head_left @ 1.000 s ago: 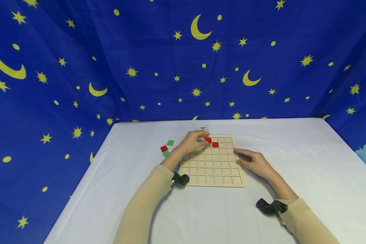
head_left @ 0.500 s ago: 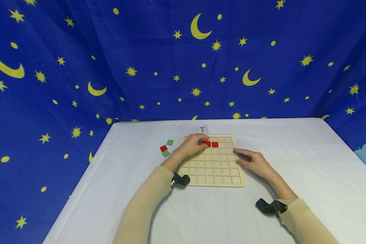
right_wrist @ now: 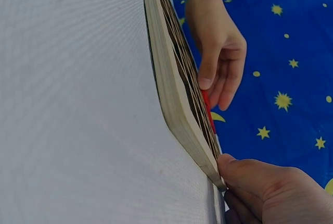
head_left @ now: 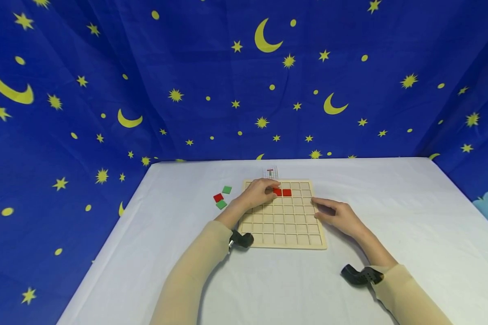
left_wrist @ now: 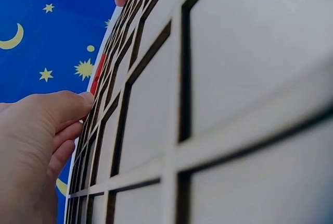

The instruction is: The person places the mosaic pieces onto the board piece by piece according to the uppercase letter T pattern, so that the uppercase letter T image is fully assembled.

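A square wooden grid board [head_left: 284, 219] lies on the white table. My left hand [head_left: 257, 192] reaches over its upper left part, thumb and fingertips right at a red square tile [head_left: 278, 192] in a cell near the far edge. A second red tile [head_left: 287, 192] sits in the cell just to its right. In the left wrist view, the thumb [left_wrist: 83, 101] reaches the near end of the red strip of tiles [left_wrist: 97, 75]. At the board's right edge my right hand [head_left: 340, 217] rests with thumb and index finger spread, tips touching the rim.
Left of the board lie loose tiles: one red [head_left: 218, 197], a green one [head_left: 227, 189] behind it and another green one [head_left: 221, 205] in front. A small pattern card [head_left: 270, 172] lies beyond the far edge. A blue star-printed curtain [head_left: 227, 90] surrounds the table.
My left hand has brought its red tile slightly toward me, from the far row down level with the other red tile. The right hand has stayed at the board's edge.
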`<state>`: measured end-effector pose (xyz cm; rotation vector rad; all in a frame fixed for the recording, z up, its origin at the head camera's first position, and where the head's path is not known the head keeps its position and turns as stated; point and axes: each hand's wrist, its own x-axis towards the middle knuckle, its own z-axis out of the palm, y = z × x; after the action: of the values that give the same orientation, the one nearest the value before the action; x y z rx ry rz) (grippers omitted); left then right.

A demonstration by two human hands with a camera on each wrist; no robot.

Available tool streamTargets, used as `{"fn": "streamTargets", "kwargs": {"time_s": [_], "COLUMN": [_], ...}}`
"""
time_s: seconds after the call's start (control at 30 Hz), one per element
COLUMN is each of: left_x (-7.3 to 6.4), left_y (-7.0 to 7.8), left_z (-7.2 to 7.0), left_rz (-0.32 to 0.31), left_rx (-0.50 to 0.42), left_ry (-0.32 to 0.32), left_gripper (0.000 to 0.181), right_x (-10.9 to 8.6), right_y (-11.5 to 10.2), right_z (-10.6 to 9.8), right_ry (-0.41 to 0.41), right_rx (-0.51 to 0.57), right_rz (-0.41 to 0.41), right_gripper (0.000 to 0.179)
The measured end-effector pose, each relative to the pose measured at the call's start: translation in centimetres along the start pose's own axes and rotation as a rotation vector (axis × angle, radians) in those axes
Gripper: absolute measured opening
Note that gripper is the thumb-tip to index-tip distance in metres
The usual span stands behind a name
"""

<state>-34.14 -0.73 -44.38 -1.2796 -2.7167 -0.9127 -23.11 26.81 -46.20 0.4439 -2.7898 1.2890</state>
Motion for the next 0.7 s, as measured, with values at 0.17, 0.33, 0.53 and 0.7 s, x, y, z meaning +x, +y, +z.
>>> {"fn": "streamTargets", "kwargs": {"time_s": [0.17, 0.33, 0.53, 0.7], "left_x": [-0.1, -0.3, -0.8, -2.2], "left_y": [0.2, 0.6, 0.7, 0.5], "left_z": [-0.1, -0.7, -2.3, -4.2], "left_rz": [-0.021, -0.068, -0.108, -0.134], "left_rx": [-0.009, -0.101, -0.218, -0.255], "left_ry": [0.003, 0.016, 0.082, 0.146], "left_gripper": [0.040, 0.042, 0.041, 0.040], "right_x": [0.0, 0.0, 0.0, -0.1], "right_y": [0.0, 0.0, 0.0, -0.1], "right_z": [0.0, 0.0, 0.0, 0.0], "right_ry": [-0.002, 0.001, 0.005, 0.004], "right_rx": [0.004, 0.007, -0.008, -0.011], "right_rz": [0.003, 0.000, 0.001, 0.001], "right_gripper": [0.051, 0.051, 0.051, 0.051]}}
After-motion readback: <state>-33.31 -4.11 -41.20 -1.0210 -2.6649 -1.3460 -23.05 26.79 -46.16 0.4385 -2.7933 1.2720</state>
